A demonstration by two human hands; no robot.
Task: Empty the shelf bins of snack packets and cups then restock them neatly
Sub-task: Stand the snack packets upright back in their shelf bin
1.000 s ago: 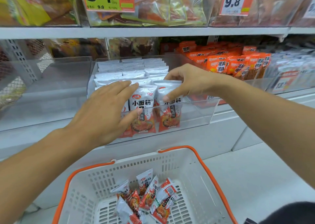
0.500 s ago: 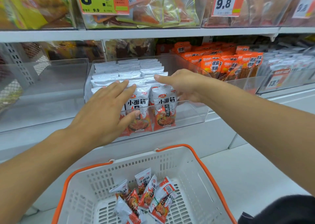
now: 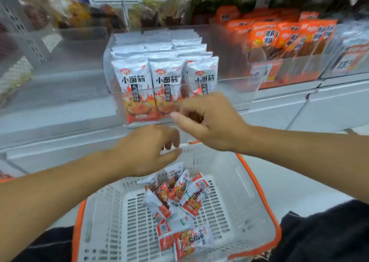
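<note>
In the middle of the frame a clear shelf bin (image 3: 229,94) holds rows of white and red snack packets (image 3: 166,78) standing upright, packed against its left wall and front pane; the right part of the bin is bare, so there is open room between the last packet and the right wall. The bin's front edge is a transparent lip that crosses the lower half of the front packets. To its left, in the upper left of the frame, another clear bin (image 3: 60,72) shows only its walls. To the right a bin of orange packets (image 3: 289,40) stands tilted back.

Below the shelf edge both hands hang in the gap between the bin front and the basket. The left hand (image 3: 147,152) is over the basket's rear rim, fingers loosely curled downward and holding nothing. The right hand (image 3: 209,122) is just in front of the bin's lower pane, thumb and fingers bent toward each other with nothing visible between them; the blur makes a small pinch hard to rule out. The hands are close but not touching.

In the lower centre a white basket (image 3: 229,192) with an orange rim holds loose packets (image 3: 179,198) heaped left of centre and toward the front, leaving its right side free.
</note>
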